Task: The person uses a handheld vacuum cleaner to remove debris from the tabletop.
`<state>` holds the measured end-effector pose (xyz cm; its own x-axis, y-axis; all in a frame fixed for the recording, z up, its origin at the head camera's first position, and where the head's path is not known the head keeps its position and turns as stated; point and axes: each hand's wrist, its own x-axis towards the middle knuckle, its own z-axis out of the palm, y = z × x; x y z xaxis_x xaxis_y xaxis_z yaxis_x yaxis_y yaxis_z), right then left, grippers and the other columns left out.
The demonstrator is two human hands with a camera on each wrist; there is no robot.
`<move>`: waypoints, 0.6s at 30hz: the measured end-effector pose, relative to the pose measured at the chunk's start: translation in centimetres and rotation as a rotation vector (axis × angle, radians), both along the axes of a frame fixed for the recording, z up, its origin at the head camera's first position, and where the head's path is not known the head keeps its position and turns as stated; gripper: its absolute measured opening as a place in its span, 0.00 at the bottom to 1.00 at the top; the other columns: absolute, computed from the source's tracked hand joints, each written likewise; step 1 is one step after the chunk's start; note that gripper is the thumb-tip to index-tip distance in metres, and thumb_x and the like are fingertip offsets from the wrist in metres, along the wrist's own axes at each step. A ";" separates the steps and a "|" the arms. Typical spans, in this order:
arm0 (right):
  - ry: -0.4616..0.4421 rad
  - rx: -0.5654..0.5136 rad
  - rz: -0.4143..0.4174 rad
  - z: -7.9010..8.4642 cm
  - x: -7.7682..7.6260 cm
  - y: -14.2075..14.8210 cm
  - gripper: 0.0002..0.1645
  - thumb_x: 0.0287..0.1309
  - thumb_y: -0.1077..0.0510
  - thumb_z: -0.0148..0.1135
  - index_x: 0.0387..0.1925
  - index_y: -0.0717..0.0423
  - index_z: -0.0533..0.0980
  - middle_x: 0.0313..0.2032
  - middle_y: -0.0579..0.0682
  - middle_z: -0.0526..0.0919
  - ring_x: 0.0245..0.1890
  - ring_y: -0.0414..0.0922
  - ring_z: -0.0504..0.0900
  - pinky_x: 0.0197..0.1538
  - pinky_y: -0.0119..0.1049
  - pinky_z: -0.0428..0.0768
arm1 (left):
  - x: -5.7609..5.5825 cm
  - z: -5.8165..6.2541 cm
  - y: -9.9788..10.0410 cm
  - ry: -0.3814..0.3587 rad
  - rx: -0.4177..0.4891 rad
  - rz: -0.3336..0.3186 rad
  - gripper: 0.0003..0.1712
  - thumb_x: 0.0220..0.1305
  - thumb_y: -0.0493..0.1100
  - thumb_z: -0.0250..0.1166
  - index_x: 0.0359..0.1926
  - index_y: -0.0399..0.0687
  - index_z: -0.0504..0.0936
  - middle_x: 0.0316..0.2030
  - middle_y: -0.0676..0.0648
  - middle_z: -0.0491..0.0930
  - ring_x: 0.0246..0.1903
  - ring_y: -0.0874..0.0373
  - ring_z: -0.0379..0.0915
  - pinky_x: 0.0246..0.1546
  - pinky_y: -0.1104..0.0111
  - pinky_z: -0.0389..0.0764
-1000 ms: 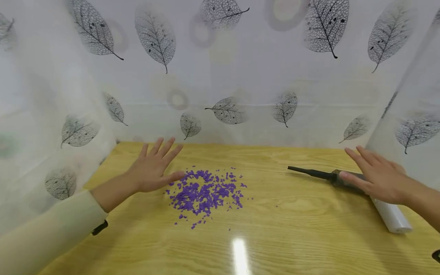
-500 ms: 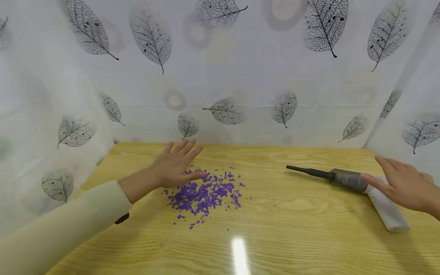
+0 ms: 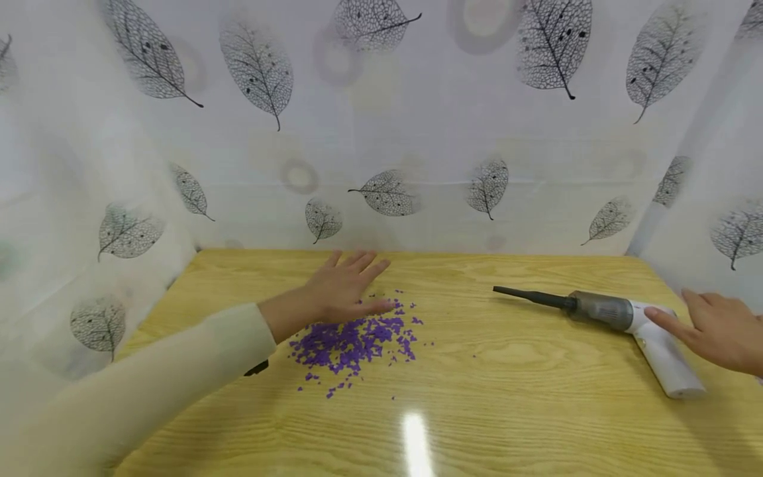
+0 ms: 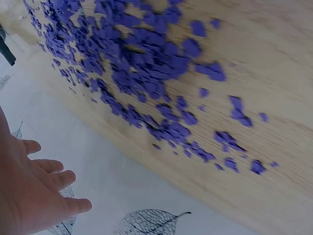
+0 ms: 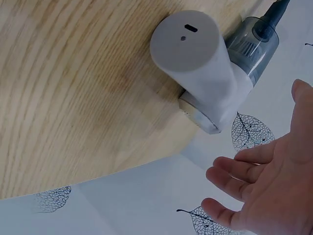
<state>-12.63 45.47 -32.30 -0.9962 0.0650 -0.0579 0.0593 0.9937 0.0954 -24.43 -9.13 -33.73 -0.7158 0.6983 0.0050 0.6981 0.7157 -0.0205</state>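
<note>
Small purple paper scraps [image 3: 352, 341] lie in a loose pile left of the table's middle. Above the pile's far side, my left hand [image 3: 342, 291] is held with its fingers spread, covering part of the scraps in the head view. On the right lies a handheld vacuum cleaner [image 3: 664, 351] with a white handle, a clear grey dust cup and a black narrow nozzle [image 3: 536, 297] that points left. My right hand [image 3: 724, 331] hovers beside its white body, fingers extended and holding nothing. The right wrist view shows the handle's round end [image 5: 188, 41] with a small port.
The wooden table [image 3: 495, 424] ends at a white curtain [image 3: 405, 132] printed with skeleton leaves, which also encloses the left and right sides. A few stray scraps [image 4: 239, 115] lie apart from the pile. A light reflection shows near the front.
My left hand has moved right, from the pile's left side to over it. My right hand has shifted right, uncovering more of the vacuum cleaner, which stays put.
</note>
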 end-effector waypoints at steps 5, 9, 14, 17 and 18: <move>-0.042 0.003 0.030 -0.3 0.2 0.8 0.55 0.64 0.31 0.36 0.48 0.90 0.56 0.42 0.86 0.65 0.39 0.76 0.67 0.40 0.68 0.68 | 0.0 0.1 2.3 -0.006 0.000 -0.023 0.50 0.56 0.81 0.27 0.72 0.59 0.40 0.71 0.46 0.41 0.68 0.50 0.36 0.64 0.45 0.36; -0.096 -0.012 0.021 -0.1 0.4 0.9 0.53 0.64 0.31 0.35 0.45 0.87 0.62 0.35 0.81 0.70 0.33 0.71 0.72 0.36 0.66 0.70 | 0.0 0.2 4.2 -0.002 -0.009 -0.056 0.50 0.56 0.81 0.27 0.72 0.58 0.41 0.71 0.46 0.43 0.68 0.50 0.37 0.64 0.45 0.38; -0.177 -0.103 0.019 0.1 1.0 0.9 0.43 0.67 0.33 0.31 0.27 0.71 0.68 0.20 0.55 0.70 0.20 0.49 0.69 0.29 0.46 0.70 | 0.1 0.5 7.1 -0.025 -0.017 -0.081 0.50 0.57 0.80 0.26 0.72 0.58 0.41 0.71 0.46 0.41 0.68 0.52 0.36 0.64 0.44 0.38; -0.184 -0.130 0.010 -0.3 1.3 0.7 0.39 0.67 0.33 0.30 0.18 0.61 0.67 0.17 0.48 0.65 0.17 0.44 0.65 0.27 0.41 0.66 | 0.1 0.6 8.9 -0.029 -0.006 -0.092 0.48 0.58 0.78 0.25 0.72 0.57 0.42 0.71 0.45 0.43 0.68 0.51 0.38 0.64 0.44 0.39; -0.184 -0.134 0.005 -0.5 1.3 0.6 0.39 0.67 0.33 0.30 0.16 0.58 0.66 0.15 0.47 0.64 0.16 0.44 0.64 0.27 0.41 0.65 | 0.1 0.6 9.5 -0.031 0.000 -0.095 0.47 0.59 0.77 0.26 0.72 0.57 0.42 0.71 0.45 0.44 0.68 0.51 0.39 0.64 0.44 0.40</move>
